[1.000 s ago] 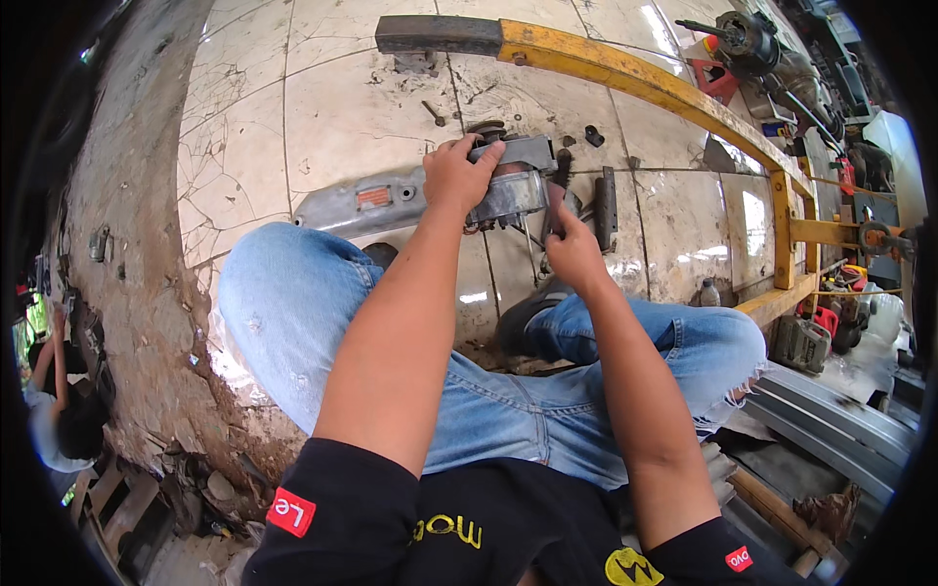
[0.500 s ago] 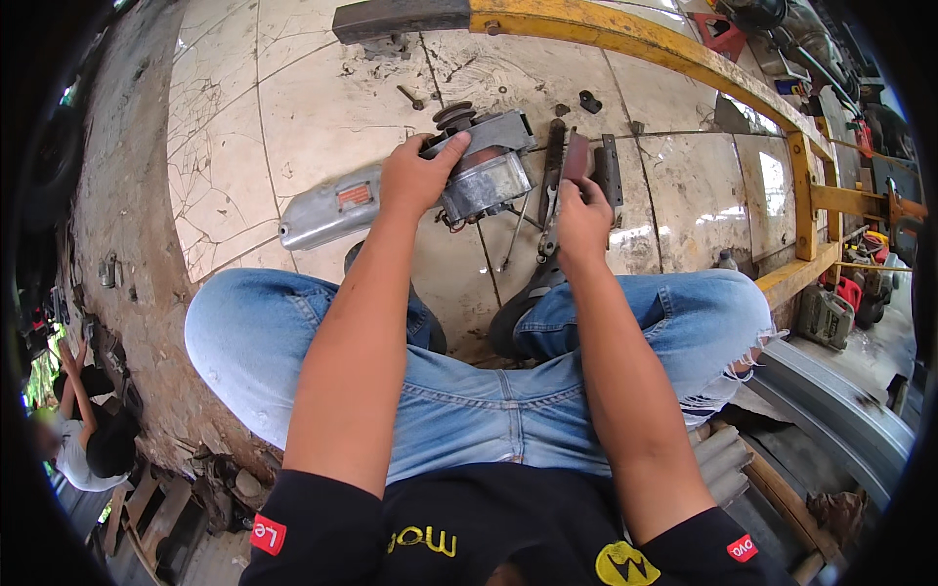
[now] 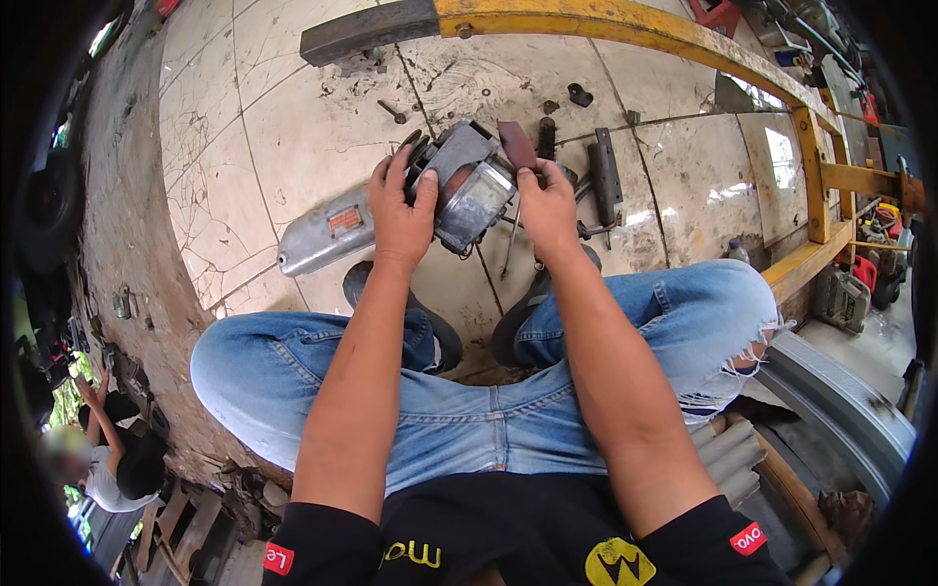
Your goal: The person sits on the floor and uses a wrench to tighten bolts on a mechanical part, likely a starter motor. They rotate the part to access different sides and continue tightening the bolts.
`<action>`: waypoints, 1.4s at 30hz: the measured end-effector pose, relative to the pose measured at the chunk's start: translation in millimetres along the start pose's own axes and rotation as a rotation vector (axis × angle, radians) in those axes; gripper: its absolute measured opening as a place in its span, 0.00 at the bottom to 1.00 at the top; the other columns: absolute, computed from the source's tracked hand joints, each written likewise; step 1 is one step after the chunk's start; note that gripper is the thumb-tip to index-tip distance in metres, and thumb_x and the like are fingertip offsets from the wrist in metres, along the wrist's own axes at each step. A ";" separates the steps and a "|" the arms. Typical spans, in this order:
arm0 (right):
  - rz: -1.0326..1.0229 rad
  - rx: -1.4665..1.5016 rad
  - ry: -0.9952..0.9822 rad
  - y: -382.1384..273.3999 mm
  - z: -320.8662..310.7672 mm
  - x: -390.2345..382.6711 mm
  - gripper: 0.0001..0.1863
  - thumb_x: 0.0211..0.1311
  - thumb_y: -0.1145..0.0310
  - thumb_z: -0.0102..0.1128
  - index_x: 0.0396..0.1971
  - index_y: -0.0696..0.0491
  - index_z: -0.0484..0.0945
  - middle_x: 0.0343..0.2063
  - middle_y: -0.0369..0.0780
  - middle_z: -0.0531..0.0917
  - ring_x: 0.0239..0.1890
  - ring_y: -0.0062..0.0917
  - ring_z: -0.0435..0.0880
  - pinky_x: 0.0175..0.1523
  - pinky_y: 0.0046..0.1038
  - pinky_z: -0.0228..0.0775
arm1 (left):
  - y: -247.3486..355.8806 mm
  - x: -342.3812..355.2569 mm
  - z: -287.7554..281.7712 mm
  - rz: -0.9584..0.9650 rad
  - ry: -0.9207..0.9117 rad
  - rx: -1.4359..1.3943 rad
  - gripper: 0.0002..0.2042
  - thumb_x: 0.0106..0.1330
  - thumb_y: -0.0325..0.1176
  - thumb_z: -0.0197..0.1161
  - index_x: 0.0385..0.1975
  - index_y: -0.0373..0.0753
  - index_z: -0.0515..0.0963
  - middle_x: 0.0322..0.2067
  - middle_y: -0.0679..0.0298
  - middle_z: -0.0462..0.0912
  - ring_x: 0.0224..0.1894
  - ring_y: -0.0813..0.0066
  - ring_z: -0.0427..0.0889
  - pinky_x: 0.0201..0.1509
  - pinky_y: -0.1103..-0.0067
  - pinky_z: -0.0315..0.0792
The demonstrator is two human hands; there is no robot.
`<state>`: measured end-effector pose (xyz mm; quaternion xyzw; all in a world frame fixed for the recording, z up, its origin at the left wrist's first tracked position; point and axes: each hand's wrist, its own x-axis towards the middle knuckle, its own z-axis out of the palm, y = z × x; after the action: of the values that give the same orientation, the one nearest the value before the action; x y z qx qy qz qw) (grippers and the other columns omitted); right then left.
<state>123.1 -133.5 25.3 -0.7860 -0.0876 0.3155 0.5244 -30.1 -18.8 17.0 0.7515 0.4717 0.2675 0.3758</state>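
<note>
My left hand is closed round the pulley end of a grey metal motor-like unit. The unit is tilted, and a reddish-brown part shows inside its frame. The dark pulley sticks out by my left fingers. In my right hand a flat dark-red piece that looks like folded sandpaper is pinched, its upper end beside the unit's right edge. A long rounded metal cover with a red label lies on the tiles left of my left hand.
Right of my right hand lie a dark metal bar and a black ribbed piece. A bolt and small dark parts rest farther off. A yellow steel frame spans the far side and right. Another person sits far left.
My right hand has moved left with the dark-red piece, up to the unit. The unit has turned in my left hand and its pulley now points more to the left.
</note>
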 end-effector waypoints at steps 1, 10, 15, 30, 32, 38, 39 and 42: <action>-0.016 -0.057 0.036 -3.4 -2.1 -2.4 0.12 0.66 0.65 0.55 0.42 0.57 0.80 0.36 0.44 0.84 0.38 0.31 0.81 0.46 0.31 0.71 | -2.0 -2.0 1.2 -0.003 -0.036 -0.015 0.24 0.69 0.51 0.59 0.58 0.41 0.75 0.61 0.44 0.66 0.64 0.47 0.67 0.66 0.63 0.63; -0.718 -0.494 0.010 -25.9 -8.6 -24.5 0.12 0.61 0.71 0.58 0.44 0.56 0.82 0.41 0.50 0.79 0.42 0.47 0.80 0.48 0.41 0.74 | -10.7 -0.6 5.3 -0.053 -0.124 -0.054 0.22 0.72 0.53 0.55 0.61 0.49 0.74 0.66 0.40 0.58 0.68 0.43 0.61 0.70 0.63 0.60; -0.552 -0.601 0.120 -17.5 -31.1 -24.4 0.14 0.61 0.68 0.58 0.44 0.56 0.83 0.41 0.50 0.79 0.43 0.48 0.80 0.50 0.42 0.74 | -16.1 -0.4 0.5 -0.076 -0.124 -0.109 0.24 0.71 0.54 0.57 0.61 0.49 0.74 0.66 0.39 0.57 0.68 0.42 0.61 0.70 0.63 0.60; 0.126 -1.008 -0.304 68.2 -5.0 6.0 0.17 0.60 0.63 0.58 0.45 0.56 0.83 0.44 0.57 0.83 0.51 0.49 0.82 0.56 0.43 0.75 | -13.5 2.2 3.6 -0.129 -0.167 -0.145 0.25 0.70 0.53 0.57 0.61 0.46 0.73 0.67 0.39 0.56 0.69 0.42 0.60 0.71 0.62 0.58; 0.193 -1.006 -0.375 90.2 10.5 9.0 0.17 0.59 0.64 0.57 0.41 0.59 0.85 0.44 0.58 0.83 0.52 0.50 0.82 0.58 0.42 0.74 | -14.5 0.7 -0.8 -0.116 -0.184 -0.132 0.25 0.71 0.53 0.56 0.62 0.45 0.72 0.67 0.38 0.56 0.69 0.40 0.59 0.71 0.61 0.57; 0.309 -0.895 -0.309 169.5 9.6 17.9 0.19 0.57 0.60 0.61 0.36 0.63 0.84 0.34 0.55 0.85 0.38 0.43 0.87 0.46 0.38 0.79 | -6.1 -5.1 3.0 -0.112 -0.215 -0.120 0.25 0.73 0.50 0.54 0.64 0.42 0.69 0.68 0.35 0.52 0.70 0.37 0.56 0.73 0.61 0.54; 0.345 -0.844 -0.318 167.9 8.7 17.8 0.19 0.55 0.62 0.61 0.39 0.62 0.84 0.39 0.56 0.85 0.45 0.44 0.85 0.51 0.39 0.77 | -9.2 -8.8 4.8 -0.110 -0.197 -0.109 0.25 0.74 0.50 0.54 0.65 0.42 0.67 0.68 0.34 0.50 0.70 0.37 0.55 0.73 0.61 0.54; 0.461 -0.745 -0.417 110.1 8.7 16.0 0.20 0.53 0.63 0.62 0.40 0.64 0.83 0.44 0.57 0.84 0.51 0.44 0.84 0.56 0.39 0.76 | -10.2 -19.8 10.8 -0.222 -0.138 -0.150 0.27 0.75 0.49 0.52 0.68 0.42 0.61 0.69 0.33 0.46 0.71 0.35 0.53 0.73 0.60 0.55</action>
<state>109.3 -167.2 -80.2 -0.8393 -0.1215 0.5214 0.0948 -35.3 -37.4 1.5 0.6811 0.5035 0.2065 0.4898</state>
